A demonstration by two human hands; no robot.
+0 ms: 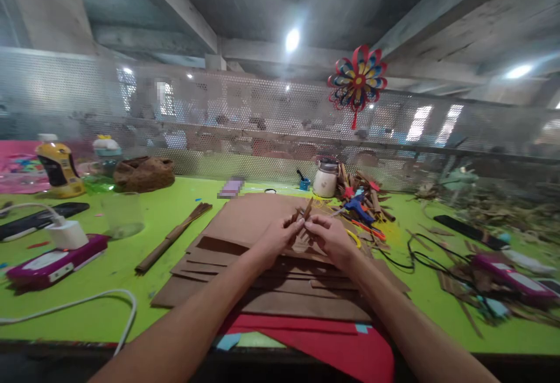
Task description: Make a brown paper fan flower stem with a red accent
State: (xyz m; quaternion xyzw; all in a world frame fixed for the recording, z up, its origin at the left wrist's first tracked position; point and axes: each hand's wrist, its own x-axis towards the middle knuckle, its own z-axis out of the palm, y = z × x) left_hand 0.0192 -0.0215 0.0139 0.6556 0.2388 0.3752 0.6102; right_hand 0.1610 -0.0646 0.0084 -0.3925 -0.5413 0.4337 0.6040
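Over the stack of brown paper sheets (245, 214), both hands meet with bent fingers. My left hand (280, 237) pinches a small brown paper piece (308, 207), whose narrow tip points upward between the hands. Against the same piece, the thumb and fingers of my right hand (332, 237) are closed from the other side. The fingers hide most of the piece, so its full shape cannot be made out. Red sheets (341, 342) stick out below the stack at the table's front edge. A rolled brown paper bundle (170, 243) lies to the left.
Behind the hands stand a white jar (326, 180) and a blue glue gun (359, 209) amid brown scraps. At left are a purple power strip (56, 263), a clear cup (122, 214) and a yellow bottle (59, 167). Black cables (413, 255) and dry scraps cover the right side.
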